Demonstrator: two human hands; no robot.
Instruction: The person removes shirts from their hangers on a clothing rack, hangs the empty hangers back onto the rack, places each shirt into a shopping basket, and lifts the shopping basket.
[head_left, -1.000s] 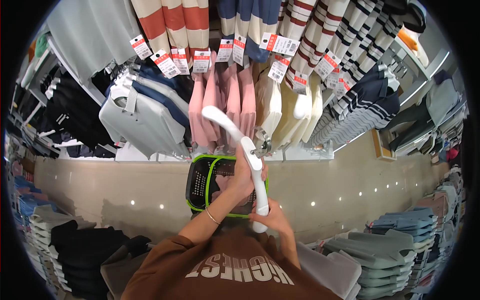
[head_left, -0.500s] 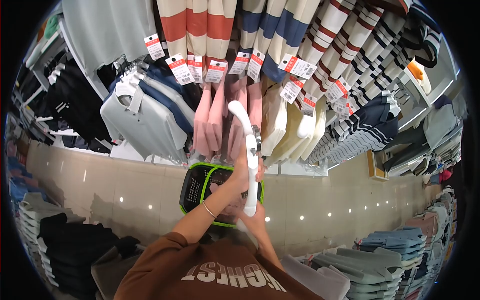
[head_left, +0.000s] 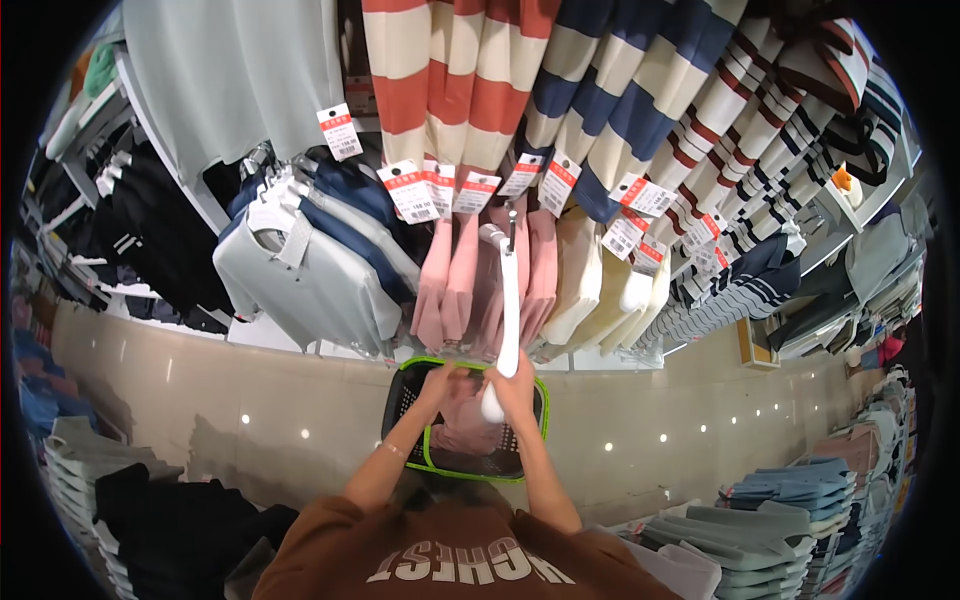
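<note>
From here I can see both forearms reaching away from the body: the left forearm (head_left: 380, 471) slants right toward the far side, the right forearm (head_left: 544, 474) slants left. The hands nearly meet, slightly apart. The right hand (head_left: 514, 388) is closed in a grip; the left hand (head_left: 439, 385) looks blurred, its fingers unclear.

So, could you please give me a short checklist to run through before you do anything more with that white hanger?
1. Right hand gripping the white hanger: ok.
2. Hanger bare of clothing: ok.
3. Left hand on the hanger as well: not ok, it is apart, over the basket.
4. Pink garment lying in the basket: ok.
5. Hanger's hook clear of the hanging pink clothes: cannot tell, they overlap in this view.
</note>
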